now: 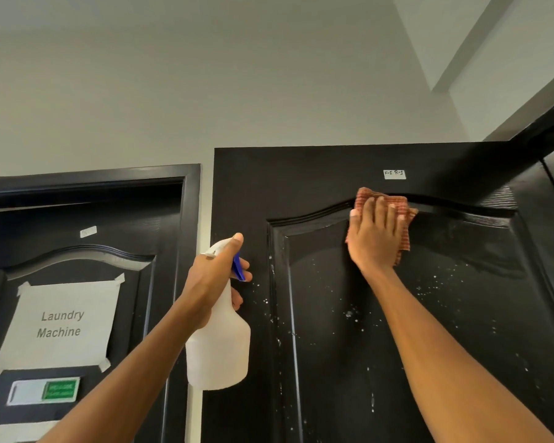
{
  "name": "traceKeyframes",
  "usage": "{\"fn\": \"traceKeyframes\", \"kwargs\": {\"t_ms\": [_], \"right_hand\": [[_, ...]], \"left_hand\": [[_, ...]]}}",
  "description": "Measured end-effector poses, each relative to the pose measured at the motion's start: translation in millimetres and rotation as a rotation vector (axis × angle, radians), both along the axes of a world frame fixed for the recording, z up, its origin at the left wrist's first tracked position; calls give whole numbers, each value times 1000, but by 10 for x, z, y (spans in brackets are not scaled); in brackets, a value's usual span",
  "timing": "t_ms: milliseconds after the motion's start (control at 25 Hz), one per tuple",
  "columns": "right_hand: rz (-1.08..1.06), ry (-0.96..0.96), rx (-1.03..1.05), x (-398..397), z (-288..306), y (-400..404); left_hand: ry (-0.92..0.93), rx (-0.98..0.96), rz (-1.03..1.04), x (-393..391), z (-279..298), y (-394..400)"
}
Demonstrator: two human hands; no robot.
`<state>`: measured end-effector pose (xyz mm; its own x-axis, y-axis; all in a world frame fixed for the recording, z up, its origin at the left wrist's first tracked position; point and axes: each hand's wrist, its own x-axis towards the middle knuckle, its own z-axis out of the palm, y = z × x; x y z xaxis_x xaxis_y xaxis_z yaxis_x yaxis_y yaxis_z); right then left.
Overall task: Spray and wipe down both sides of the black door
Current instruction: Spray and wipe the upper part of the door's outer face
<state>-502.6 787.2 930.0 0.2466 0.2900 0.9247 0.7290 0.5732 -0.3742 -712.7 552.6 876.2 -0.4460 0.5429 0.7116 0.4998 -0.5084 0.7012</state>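
Black door [333, 330], standing open right of a second door [74, 219], flecked with white spray droplets.

Pressing an orange checked cloth [400, 206] flat against the arched top of the raised panel with straight fingers of the right hand [373, 238]; gripping a white spray bottle [219, 343] by the neck in the left hand [216, 276], fingers curling over the blue trigger [238, 266], beside the door's left edge.
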Motion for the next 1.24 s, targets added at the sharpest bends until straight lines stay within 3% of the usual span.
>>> {"fn": "traceKeyframes", "kwargs": {"t_ms": [240,360,440,600,680,920,1240], "right_hand": [[82,-552,421,-287,-307,-126],[93,-795,486,-115,-135,-88],[54,-755,461,182,-28,118],[-15,-267,216,1011,-44,645],[-7,-111,85,1178,-111,747],[60,-115,-19,1106,-101,689],[40,-217,112,926,-417,650]], "left_hand": [[-28,-4,25,366,40,220],[-73,17,47,609,58,317],[-77,12,55,770,108,389],[-78,1,60,975,123,499],[-100,2,67,1088,108,547],[-76,12,51,1453,159,667],[-9,46,49,1609,365,700]]}}
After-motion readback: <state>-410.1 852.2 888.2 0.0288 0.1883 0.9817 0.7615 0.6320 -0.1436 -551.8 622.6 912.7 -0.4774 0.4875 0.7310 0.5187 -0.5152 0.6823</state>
